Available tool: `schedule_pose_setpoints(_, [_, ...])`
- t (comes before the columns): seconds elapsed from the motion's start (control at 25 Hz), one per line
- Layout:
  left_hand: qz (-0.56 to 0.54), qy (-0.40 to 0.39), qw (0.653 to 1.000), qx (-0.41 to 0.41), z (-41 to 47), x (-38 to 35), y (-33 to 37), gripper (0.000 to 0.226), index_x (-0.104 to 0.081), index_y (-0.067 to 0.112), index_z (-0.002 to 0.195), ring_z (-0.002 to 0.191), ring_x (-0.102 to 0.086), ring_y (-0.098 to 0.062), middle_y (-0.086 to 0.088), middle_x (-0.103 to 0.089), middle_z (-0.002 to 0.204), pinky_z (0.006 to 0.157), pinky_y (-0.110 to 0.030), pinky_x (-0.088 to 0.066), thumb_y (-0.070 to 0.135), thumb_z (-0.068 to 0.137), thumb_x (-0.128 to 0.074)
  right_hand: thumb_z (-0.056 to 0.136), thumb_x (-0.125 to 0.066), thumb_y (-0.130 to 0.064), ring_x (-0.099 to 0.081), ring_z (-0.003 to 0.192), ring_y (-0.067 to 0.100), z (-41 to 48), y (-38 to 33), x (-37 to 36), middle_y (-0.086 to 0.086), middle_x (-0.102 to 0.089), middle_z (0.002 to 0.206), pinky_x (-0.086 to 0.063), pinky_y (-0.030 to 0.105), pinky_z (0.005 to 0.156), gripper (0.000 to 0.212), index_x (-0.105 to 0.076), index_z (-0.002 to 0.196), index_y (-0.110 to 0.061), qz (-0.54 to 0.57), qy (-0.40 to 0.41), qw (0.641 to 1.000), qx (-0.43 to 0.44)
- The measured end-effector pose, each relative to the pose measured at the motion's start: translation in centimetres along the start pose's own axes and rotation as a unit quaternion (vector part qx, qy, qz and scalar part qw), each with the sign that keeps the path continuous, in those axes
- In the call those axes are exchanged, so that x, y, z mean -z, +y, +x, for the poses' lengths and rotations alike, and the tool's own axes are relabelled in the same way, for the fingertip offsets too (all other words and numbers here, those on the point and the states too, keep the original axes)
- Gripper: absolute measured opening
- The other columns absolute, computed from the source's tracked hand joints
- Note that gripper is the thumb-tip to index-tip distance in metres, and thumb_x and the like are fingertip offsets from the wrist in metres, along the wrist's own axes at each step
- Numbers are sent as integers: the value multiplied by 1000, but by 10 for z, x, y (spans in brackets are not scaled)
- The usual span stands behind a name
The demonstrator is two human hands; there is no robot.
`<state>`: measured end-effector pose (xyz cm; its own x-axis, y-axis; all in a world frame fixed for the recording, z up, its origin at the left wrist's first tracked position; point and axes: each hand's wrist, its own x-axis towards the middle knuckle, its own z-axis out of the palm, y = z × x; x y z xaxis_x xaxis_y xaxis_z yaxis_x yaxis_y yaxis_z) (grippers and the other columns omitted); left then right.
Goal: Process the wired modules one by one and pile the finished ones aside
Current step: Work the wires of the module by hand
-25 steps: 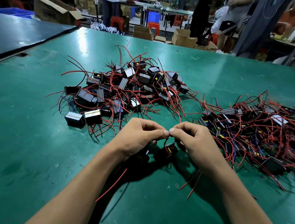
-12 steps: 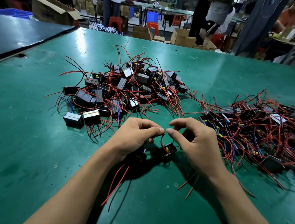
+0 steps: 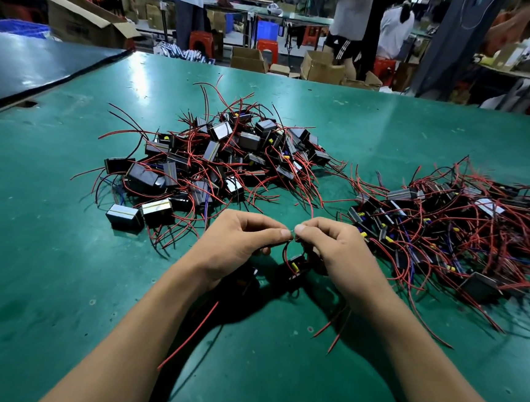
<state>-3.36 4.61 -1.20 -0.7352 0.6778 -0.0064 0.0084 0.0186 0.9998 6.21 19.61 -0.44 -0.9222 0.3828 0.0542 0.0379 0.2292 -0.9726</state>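
Hands first, from the head camera: your left hand (image 3: pixel 237 243) and right hand (image 3: pixel 332 255) meet just above the module (image 3: pixel 296 265). Each pinches the thin wire ends (image 3: pixel 292 235) between thumb and forefinger, with the other fingers curled. The module sits low between your wrists, close to the table (image 3: pixel 58 279); whether it rests there I cannot tell. Red leads trail toward you from under both hands. Beyond the module and to its left lies one pile of modules (image 3: pixel 222 162); to its right lies a second pile (image 3: pixel 454 223), more tangled. Which holds finished pieces is unclear. You seem to be twisting the lead ends together, so pinch near the tips, roll one way, and leave the module slack.
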Motion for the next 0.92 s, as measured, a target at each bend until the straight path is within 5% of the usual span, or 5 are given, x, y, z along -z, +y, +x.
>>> schedule_pose_setpoints(0.12, [-9,3,1000,7,0,0,0,12,-77,5,87,53,-49,-6,8,-61,56,55,-18,-40,17,83,-75,95,-66,-19,-37,44,3,-1,1,3,-13,-49,51,-30,13,45,21,-68,74,-17,15,-2,1000,10])
schedule_pose_setpoints(0.4, [-9,4,999,42,1,1,-2,9,-78,11,81,53,-47,-11,-1,-57,60,51,-23,-34,19,82,-75,84,-80,-12,-62,72,5,2,12,14,-5,-70,85,-46,18,63,8,-77,92,-11,-226,50,922,311])
schedule_pose_setpoints(0.68, [-56,-40,996,56,-1,3,2,37,-77,10,81,56,-45,-18,-8,-54,65,56,-28,-31,39,58,-81,96,-65,-27,-59,73,17,3,16,16,-3,-65,87,-51,38,64,16,-71,95,-11,-318,73,878,350])
schedule_pose_setpoints(0.92, [-88,-36,994,48,-1,2,1,23,-77,9,83,56,-50,-12,-3,-59,63,53,-19,-43,27,68,-77,87,-77,-18,-57,64,5,0,11,13,-16,-68,79,-43,18,61,5,-75,90,-20,-212,59,935,278])
